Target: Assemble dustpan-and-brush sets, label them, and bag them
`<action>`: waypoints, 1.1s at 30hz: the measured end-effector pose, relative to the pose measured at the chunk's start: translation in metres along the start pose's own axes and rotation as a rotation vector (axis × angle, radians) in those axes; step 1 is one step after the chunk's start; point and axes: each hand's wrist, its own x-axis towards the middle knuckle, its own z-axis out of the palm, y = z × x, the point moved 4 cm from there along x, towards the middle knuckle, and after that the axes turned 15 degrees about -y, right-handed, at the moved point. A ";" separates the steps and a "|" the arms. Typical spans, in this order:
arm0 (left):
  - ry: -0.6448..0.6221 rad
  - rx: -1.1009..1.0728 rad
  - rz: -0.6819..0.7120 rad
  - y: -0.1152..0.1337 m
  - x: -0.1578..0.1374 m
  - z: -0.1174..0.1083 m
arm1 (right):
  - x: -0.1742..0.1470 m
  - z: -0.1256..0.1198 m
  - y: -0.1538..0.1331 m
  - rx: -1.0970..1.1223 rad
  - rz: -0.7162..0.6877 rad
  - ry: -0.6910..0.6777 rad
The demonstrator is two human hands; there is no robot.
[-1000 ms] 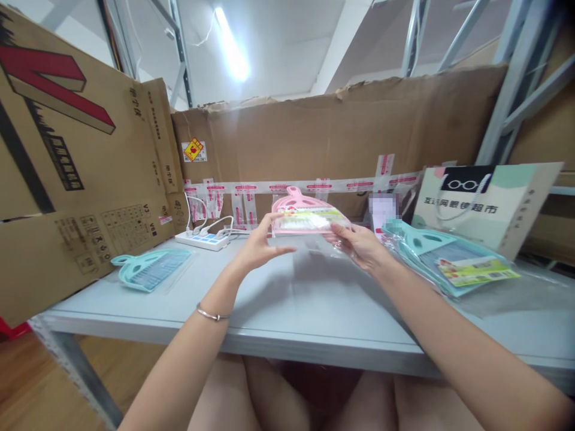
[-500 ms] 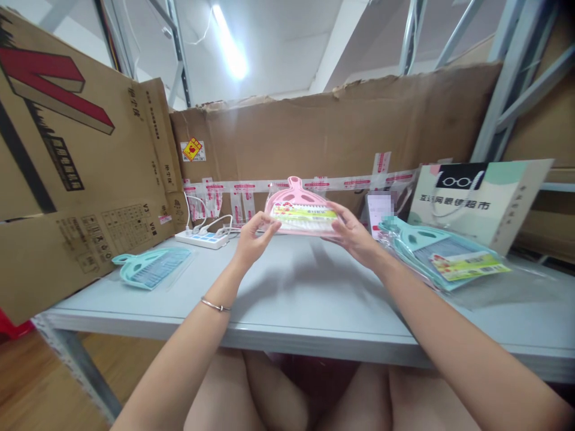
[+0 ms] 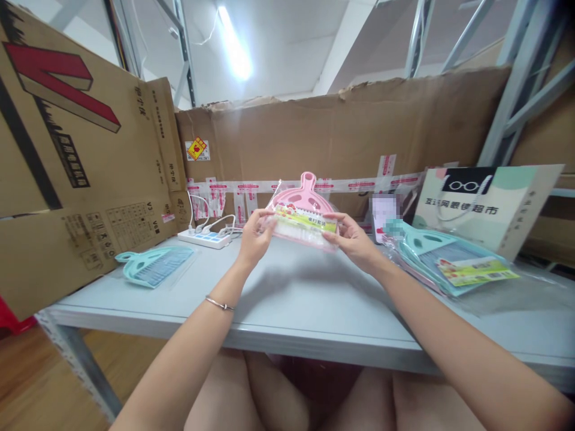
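A pink dustpan and brush set in a clear plastic bag is held up over the table, its handle pointing upward. A green and yellow printed label runs across its front, above white bristles. My left hand pinches the left edge of the packet, thumb in front. On the other side my right hand grips the right edge near the label, thumb in front too. The fingers behind the packet are partly hidden. A light-blue dustpan and brush lies on the table to the left, apart from my hands.
Several bagged dustpan sets, blue on top, lie at the right before a paper bag. A phone leans behind them. A power strip with plugs sits at the back left. Cardboard panels wall the grey table.
The pink set has tilted, its right side now lower and its label facing me more. My right hand's grip has moved slightly lower. The whole view has shifted a little.
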 end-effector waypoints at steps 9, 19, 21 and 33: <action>-0.265 -0.174 -0.431 -0.047 -0.001 0.008 | 0.007 -0.010 0.016 -0.037 -0.038 -0.071; -0.397 -0.219 -0.517 -0.034 -0.007 0.012 | 0.006 -0.011 0.016 -0.088 -0.009 -0.102; -0.474 -0.277 -0.512 -0.030 -0.009 0.016 | 0.004 -0.009 0.017 -0.105 0.019 -0.123; -0.133 -0.325 -0.719 -0.045 -0.013 0.021 | 0.003 -0.008 0.013 -0.718 -0.026 0.036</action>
